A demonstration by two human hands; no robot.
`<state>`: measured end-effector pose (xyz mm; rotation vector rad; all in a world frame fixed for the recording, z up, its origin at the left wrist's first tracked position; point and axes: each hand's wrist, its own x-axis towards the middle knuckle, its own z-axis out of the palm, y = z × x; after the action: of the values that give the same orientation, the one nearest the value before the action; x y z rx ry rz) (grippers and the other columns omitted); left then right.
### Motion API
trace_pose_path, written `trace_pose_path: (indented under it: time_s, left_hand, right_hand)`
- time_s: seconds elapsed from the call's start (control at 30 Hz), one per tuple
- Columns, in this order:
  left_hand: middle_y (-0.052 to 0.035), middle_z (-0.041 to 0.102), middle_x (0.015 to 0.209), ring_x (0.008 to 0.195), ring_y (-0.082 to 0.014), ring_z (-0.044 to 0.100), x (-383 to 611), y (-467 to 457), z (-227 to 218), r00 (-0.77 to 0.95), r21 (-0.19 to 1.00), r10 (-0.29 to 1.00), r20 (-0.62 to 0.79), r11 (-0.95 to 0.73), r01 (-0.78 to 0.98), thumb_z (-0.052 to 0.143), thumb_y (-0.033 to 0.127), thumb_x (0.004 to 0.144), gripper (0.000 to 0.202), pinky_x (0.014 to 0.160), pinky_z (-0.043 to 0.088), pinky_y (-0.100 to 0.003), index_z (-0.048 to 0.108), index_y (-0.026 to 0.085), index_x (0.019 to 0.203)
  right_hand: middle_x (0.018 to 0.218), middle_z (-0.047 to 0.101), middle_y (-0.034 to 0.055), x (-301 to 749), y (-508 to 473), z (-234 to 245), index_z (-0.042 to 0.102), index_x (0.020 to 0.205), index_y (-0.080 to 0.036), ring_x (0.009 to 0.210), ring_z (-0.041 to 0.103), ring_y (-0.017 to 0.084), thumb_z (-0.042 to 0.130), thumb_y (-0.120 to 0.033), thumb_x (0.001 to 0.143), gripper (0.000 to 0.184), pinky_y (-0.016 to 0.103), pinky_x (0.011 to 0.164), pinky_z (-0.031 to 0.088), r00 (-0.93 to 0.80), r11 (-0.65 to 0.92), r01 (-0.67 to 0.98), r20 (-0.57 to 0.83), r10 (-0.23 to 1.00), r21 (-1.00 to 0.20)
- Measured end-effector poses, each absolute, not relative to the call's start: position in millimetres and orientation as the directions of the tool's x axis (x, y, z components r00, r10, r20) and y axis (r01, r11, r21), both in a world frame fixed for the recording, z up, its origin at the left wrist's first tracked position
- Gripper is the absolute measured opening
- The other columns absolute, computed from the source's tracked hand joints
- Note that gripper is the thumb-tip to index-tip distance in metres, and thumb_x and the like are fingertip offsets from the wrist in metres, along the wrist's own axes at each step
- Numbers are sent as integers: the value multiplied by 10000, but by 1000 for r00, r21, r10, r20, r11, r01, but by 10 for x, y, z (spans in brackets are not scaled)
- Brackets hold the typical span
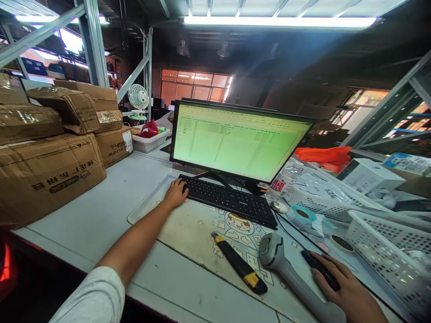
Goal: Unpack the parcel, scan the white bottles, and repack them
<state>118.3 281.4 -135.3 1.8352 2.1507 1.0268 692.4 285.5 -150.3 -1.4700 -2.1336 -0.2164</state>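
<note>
Black keyboard (229, 200) lies under the left hand (175, 194)'s resting fingertips, the right hand (348, 291) cups the mouse (319, 269), spreadsheet work on the monitor (235, 141) apparently midway.

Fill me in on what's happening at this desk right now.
A person sits at a white desk facing a lit monitor showing a green spreadsheet. The left hand rests on the left end of a black keyboard; the right hand lies on a black computer mouse. A grey handheld barcode scanner and a yellow-and-black utility knife lie untouched on the printed desk mat.
</note>
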Motion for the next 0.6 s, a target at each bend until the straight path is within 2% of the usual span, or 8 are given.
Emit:
trace_pose_path:
  time_s: [0.17,0.43,0.6]
  left_hand:
    - [-110,423,1642,1537,-319,338,1179,2830,-1376,-252,566,912,322,28,824,520,328,1047,437,1248,402,-494,621,144,1431]
    - [-111,443,1625,1523,-317,357,1164,2852,-1404,-250,557,907,339,21,830,530,323,1042,439,1265,378,-471,632,138,1426]
    - [-121,455,1614,1517,-317,369,1167,2848,-1405,-241,549,906,348,12,836,522,324,1045,439,1271,372,-467,634,132,1423]
  right_hand:
    - [1322,649,173,6904,2836,-1479,720,1268,-238,1127,708,406,418,-757,895,707,579,1017,593,-222,379,889,479,849,-259]
    - [1321,654,151,6960,2894,-1536,703,1279,-242,1148,699,401,405,-764,853,736,614,998,581,-180,341,901,484,856,-267]
    - [1296,658,155,6987,2901,-1552,731,1240,-229,1047,728,380,395,-747,876,717,532,846,629,-149,295,926,490,859,-234]
